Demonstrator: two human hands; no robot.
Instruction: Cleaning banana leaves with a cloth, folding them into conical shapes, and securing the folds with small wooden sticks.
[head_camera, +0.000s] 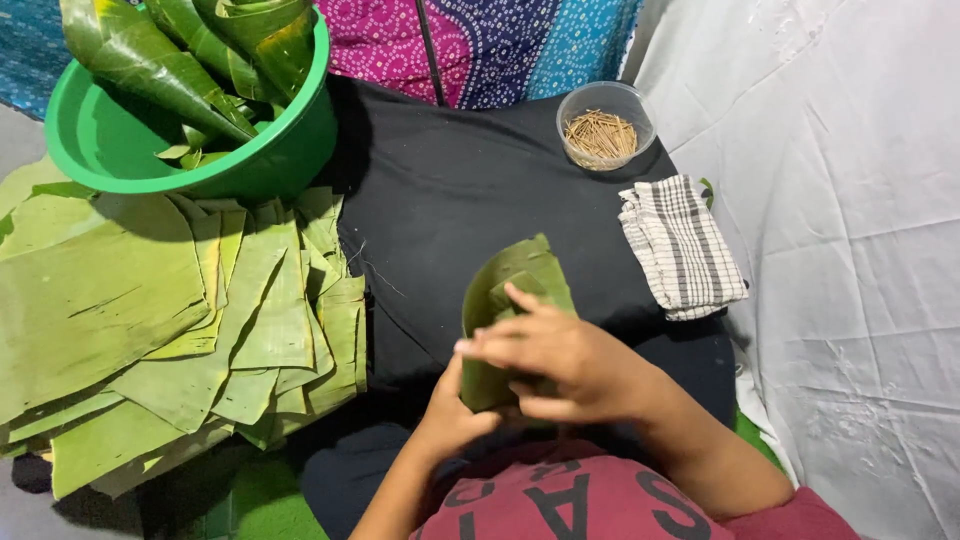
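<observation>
A: Green banana leaf (515, 290), rolled partway, sits between both hands just above the person's lap. The right hand (560, 365) lies over its front, fingers (490, 345) spread and pressed flat on the fold; the left hand (450, 420) is curled shut around its lower end from beneath.

B: To do the fold well, the person would probably keep the right fingers firm on the overlap so it cannot spring open, while the left pinches the base tight.

A: Room to move?

B: The black cloth (440, 210) ahead of the hands is open. To the left, touching its edge, lies the stack of cut leaves (170, 320), loose corners overhanging; an elbow swing could scatter them. To the right, a checked towel (682, 250) lies near, and white sheeting (850, 250) rises beyond.

A: Farther off?

B: A clear bowl of small sticks (603, 127) behind the towel, and a green basin (270, 150) holding rolled leaf cones (190, 55) at far left.
</observation>
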